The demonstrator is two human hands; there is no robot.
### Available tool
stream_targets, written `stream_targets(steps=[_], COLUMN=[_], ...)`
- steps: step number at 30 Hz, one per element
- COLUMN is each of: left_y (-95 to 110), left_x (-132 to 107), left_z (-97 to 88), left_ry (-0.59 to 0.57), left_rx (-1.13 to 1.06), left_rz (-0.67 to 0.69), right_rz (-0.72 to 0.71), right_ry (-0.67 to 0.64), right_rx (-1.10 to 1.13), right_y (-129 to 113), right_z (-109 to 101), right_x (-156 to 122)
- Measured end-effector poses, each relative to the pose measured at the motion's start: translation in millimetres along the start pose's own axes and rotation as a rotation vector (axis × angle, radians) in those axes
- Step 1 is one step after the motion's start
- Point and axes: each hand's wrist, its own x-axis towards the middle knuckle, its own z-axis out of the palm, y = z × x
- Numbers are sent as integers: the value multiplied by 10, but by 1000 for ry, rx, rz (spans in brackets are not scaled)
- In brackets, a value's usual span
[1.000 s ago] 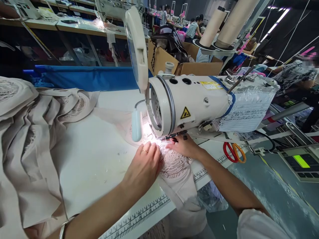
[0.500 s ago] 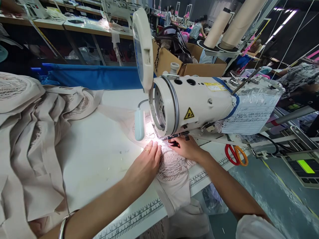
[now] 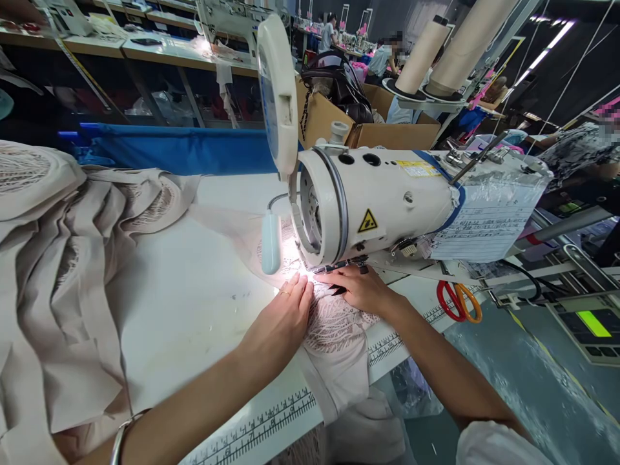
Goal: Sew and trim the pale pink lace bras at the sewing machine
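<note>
A white sewing machine stands on the white table. A pale pink lace-patterned fabric piece lies under its needle area and hangs over the table's front edge. My left hand, with a ring on one finger, lies flat on the fabric just left of the needle, fingers stretched out. My right hand rests on the fabric under the machine head, fingers extended toward the needle, with a small dark object beside them. A small lamp lights the spot brightly.
A heap of beige fabric pieces covers the table's left side. Red and orange scissors lie right of the machine. A measuring scale runs along the table's front edge. A cardboard box and thread cones stand behind. Other people work far back.
The camera view shifted slightly. The fabric has slid a little further away under the machine head, and both hands have crept forward with it toward the needle.
</note>
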Motion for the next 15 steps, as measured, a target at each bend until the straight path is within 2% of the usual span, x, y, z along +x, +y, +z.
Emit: stream_targets(steps=[7, 15], left_y=[-73, -271], left_x=[-13, -60], left_z=[-19, 97], left_ry=[-26, 182], left_rx=[-24, -266], left_rz=[32, -7], right_rz=[0, -31], right_ry=[-7, 4], right_rx=[-31, -7], right_y=[-12, -4], right_z=[17, 56], right_x=[8, 10])
